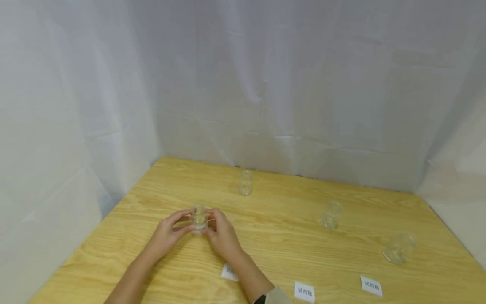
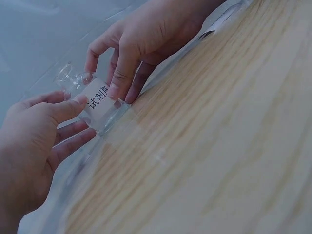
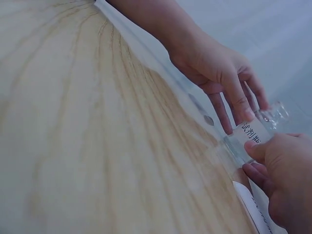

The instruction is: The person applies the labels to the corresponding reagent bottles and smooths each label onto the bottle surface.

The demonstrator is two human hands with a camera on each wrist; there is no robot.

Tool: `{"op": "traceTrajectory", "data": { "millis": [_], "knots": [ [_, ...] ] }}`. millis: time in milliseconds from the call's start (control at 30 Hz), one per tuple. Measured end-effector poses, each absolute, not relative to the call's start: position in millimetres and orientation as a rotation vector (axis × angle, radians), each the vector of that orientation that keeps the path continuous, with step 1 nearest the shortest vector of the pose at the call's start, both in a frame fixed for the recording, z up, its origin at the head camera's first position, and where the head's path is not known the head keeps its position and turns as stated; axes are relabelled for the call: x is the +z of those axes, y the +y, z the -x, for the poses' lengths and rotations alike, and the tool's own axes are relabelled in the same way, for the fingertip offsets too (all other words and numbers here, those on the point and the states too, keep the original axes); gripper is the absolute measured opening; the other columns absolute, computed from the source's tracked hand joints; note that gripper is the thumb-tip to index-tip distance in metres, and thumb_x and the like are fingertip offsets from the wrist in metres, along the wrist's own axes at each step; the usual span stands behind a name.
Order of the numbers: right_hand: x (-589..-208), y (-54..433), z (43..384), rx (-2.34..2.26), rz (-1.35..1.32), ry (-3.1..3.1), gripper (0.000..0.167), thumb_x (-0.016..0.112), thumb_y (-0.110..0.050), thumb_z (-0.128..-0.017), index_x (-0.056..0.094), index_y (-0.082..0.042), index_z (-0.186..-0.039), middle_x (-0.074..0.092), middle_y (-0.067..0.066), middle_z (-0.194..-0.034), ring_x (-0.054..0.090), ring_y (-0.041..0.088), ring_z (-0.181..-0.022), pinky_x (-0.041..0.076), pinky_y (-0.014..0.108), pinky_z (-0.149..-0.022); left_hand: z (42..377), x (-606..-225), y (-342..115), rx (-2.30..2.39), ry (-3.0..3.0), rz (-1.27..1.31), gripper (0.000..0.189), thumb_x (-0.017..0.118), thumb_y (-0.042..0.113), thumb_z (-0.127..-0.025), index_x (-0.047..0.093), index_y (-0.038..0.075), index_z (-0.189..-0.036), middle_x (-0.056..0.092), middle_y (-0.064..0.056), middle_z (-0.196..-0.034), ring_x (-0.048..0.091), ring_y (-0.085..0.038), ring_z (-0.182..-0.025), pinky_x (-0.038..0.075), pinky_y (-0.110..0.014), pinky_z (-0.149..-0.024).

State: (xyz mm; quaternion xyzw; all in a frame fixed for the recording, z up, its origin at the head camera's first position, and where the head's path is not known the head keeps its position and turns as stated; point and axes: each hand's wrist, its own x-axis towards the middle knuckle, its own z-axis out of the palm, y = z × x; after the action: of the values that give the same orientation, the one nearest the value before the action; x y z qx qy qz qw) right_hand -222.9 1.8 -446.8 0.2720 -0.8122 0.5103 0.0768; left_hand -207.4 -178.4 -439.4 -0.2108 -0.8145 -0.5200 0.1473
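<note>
A small clear glass reagent bottle (image 1: 198, 219) stands upright near the left part of the wooden table, between both hands. A white paper label (image 2: 99, 100) with handwritten characters lies against its side. My left hand (image 1: 163, 236) holds the bottle from the left, its thumb on one edge of the label. From the right, my right hand (image 1: 224, 238) grips it too, thumb on the label's other edge. In the right wrist view the label (image 3: 251, 131) shows between the two thumbs. Fingers behind the glass are partly hidden.
Three more clear glass bottles stand on the table (image 1: 265, 240): one at the back (image 1: 245, 183), one right of centre (image 1: 331, 215), one far right (image 1: 400, 248). Paper labels (image 1: 304, 291) lie along the front, one (image 1: 229, 272) partly behind the right forearm. White sheeting (image 1: 303, 93) surrounds the table.
</note>
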Motion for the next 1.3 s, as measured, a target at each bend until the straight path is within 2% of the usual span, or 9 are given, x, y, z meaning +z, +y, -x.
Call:
{"op": "traceTrajectory", "data": {
  "millis": [167, 433, 667, 967, 1167, 1300],
  "knots": [
    [-445.2, 2.4, 223.3, 1.596, -0.792, -2.443, 0.045, 0.064, 0.003, -0.083, 0.047, -0.008, -0.123, 0.055, 0.009, -0.11, 0.058, 0.018, -0.098, 0.047, 0.02, -0.079, 208.3, -440.6, -179.5, -1.49, -2.351, 0.604, 0.042, 0.067, -0.008, -0.077, 0.051, -0.011, -0.116, 0.053, -0.027, -0.116, 0.053, -0.043, -0.102, 0.05, -0.033, -0.078],
    [-441.7, 2.7, 223.5, 1.781, -0.711, -2.476, 0.042, 0.066, -0.02, -0.086, 0.048, -0.012, -0.123, 0.055, 0.001, -0.11, 0.056, 0.014, -0.097, 0.047, 0.021, -0.078, 207.8, -439.6, -180.7, -1.479, -2.342, 0.645, 0.04, 0.064, -0.006, -0.08, 0.051, -0.01, -0.118, 0.053, -0.025, -0.119, 0.053, -0.042, -0.103, 0.049, -0.037, -0.079],
    [-442.7, 4.5, 224.2, 1.707, -0.743, -2.461, 0.037, 0.061, -0.016, -0.088, 0.049, -0.01, -0.122, 0.056, 0.004, -0.111, 0.056, 0.016, -0.099, 0.046, 0.023, -0.083, 208.2, -438.8, -182.4, -1.471, -2.34, 0.679, 0.039, 0.062, -0.006, -0.082, 0.051, -0.009, -0.12, 0.053, -0.025, -0.12, 0.053, -0.042, -0.103, 0.048, -0.041, -0.079],
    [-443.2, 5.0, 225.2, 1.717, -0.775, -2.42, 0.032, 0.059, -0.009, -0.089, 0.051, -0.007, -0.12, 0.056, 0.009, -0.111, 0.057, 0.019, -0.099, 0.046, 0.025, -0.083, 206.7, -437.9, -182.4, -1.466, -2.36, 0.672, 0.038, 0.06, -0.005, -0.084, 0.052, -0.009, -0.121, 0.052, -0.026, -0.12, 0.053, -0.042, -0.104, 0.048, -0.043, -0.079],
    [-444.5, 4.7, 225.9, 1.733, -0.778, -2.416, 0.035, 0.06, -0.007, -0.089, 0.049, -0.007, -0.122, 0.056, 0.008, -0.109, 0.057, 0.02, -0.098, 0.047, 0.024, -0.08, 205.7, -437.7, -180.8, -1.503, -2.368, 0.628, 0.039, 0.061, -0.005, -0.084, 0.051, -0.009, -0.122, 0.053, -0.026, -0.119, 0.053, -0.042, -0.104, 0.049, -0.038, -0.08],
    [-443.5, 4.0, 225.6, 1.787, -0.76, -2.445, 0.043, 0.063, -0.01, -0.087, 0.045, -0.009, -0.127, 0.053, 0.005, -0.11, 0.057, 0.019, -0.098, 0.047, 0.024, -0.079, 204.9, -437.1, -179.1, -1.512, -2.365, 0.619, 0.042, 0.063, -0.006, -0.083, 0.05, -0.008, -0.123, 0.052, -0.026, -0.12, 0.053, -0.041, -0.104, 0.049, -0.038, -0.08]
  ]
}}
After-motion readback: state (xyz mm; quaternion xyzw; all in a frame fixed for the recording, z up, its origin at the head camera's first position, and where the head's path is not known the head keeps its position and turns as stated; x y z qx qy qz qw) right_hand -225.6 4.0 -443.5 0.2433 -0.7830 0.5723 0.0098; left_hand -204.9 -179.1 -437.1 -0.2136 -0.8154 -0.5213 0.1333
